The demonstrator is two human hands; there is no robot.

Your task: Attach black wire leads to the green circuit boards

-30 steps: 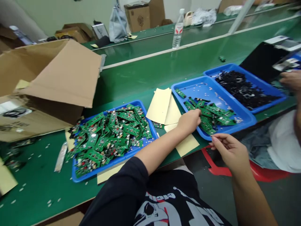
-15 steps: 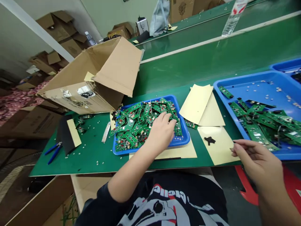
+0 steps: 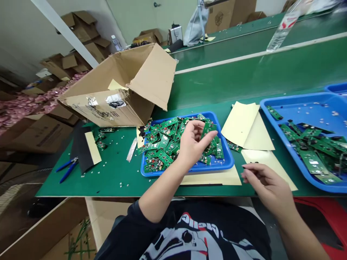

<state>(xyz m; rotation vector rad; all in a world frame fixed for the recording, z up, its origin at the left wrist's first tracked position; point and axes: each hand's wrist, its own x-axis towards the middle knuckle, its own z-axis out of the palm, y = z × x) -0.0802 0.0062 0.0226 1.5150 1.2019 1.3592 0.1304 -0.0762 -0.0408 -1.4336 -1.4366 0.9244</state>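
Observation:
My left hand (image 3: 192,146) is over the near blue tray (image 3: 230,159), its thumb and fingers closed on a green circuit board (image 3: 209,128) that it holds tilted. Beneath it, many loose circuit boards (image 3: 162,142) fill that tray in a jumbled heap. My right hand (image 3: 271,186) is pinched above the table's front edge, to the right of the tray. Whatever sits at its fingertips is too small to make out. Behind that hand lies a yellow sheet (image 3: 282,173); the hand covers part of it.
To the right stands a larger blue tray (image 3: 291,160) with more boards. Yellow sheets (image 3: 241,124) lie between the trays. A big open carton (image 3: 108,108) is behind on the left. Blue-handled pliers (image 3: 67,168) and a black strip (image 3: 81,151) rest on the left of the table.
My left hand has lifted a circuit board from the heap, turning thumb-side up. My right hand has moved left, away from the larger tray. The view has shifted slightly.

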